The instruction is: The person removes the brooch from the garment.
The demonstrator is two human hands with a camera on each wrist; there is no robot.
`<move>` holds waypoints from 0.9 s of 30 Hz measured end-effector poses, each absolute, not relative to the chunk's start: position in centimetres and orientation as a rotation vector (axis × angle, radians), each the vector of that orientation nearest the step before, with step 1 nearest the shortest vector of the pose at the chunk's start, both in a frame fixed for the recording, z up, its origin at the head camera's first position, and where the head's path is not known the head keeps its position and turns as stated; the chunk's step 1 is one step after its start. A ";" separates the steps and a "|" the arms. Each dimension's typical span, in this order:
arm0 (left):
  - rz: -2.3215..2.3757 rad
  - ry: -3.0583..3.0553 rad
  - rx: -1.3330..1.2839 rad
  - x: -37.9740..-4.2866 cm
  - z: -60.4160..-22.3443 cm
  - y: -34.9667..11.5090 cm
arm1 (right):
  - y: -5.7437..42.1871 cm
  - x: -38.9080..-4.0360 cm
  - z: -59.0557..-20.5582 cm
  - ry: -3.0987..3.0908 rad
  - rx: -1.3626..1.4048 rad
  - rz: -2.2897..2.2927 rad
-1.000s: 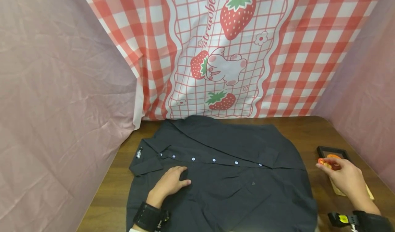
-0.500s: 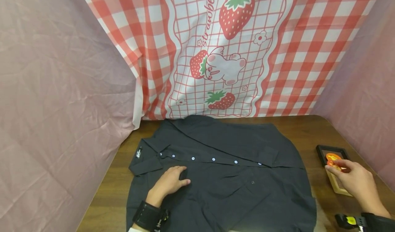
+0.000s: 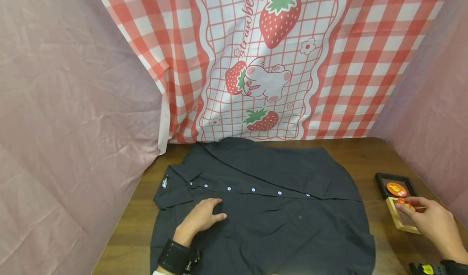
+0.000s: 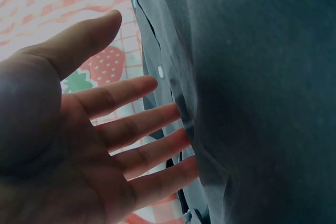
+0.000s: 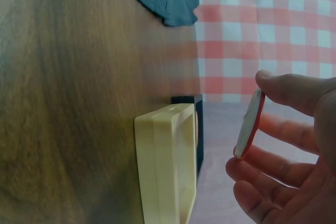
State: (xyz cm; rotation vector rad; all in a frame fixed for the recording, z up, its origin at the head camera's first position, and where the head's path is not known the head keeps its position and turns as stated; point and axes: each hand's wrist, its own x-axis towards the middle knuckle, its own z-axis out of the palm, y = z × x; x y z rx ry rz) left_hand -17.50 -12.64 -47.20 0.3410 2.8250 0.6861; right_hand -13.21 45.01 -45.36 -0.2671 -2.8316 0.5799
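Observation:
A dark button-up shirt [image 3: 263, 234] lies spread on the table, its collar to the left and a row of pale buttons along the placket. My left hand [image 3: 201, 216] rests on its front below the collar; the left wrist view shows the fingers extended, tips at the fabric [image 4: 252, 108]. Over the light wooden tray [image 3: 396, 219], my right hand [image 3: 436, 224] pinches a small round red badge [image 5: 250, 124] between thumb and fingers. Its pale back and red rim show in the right wrist view, above the tray's opening.
Just behind the wooden tray stands a black tray [image 3: 381, 187] holding a round orange badge [image 3: 396, 189]. A red-and-white strawberry cloth [image 3: 329, 116] hangs at the table's back edge. Pink curtains [image 3: 73, 145] close off both sides.
My right hand has moved right and toward me with the red badge, from beside the black tray to over the wooden one. The left hand and shirt have stayed put.

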 end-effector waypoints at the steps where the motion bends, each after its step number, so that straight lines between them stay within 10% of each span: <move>1: 0.685 2.828 0.345 -17.5 -47.2 -12.6 | 45.1 -13.2 -45.4 -2.825 -0.260 0.575; 27: 0.705 2.815 0.312 -17.4 -47.2 -12.8 | 46.2 -13.1 -46.8 -2.884 -0.429 0.540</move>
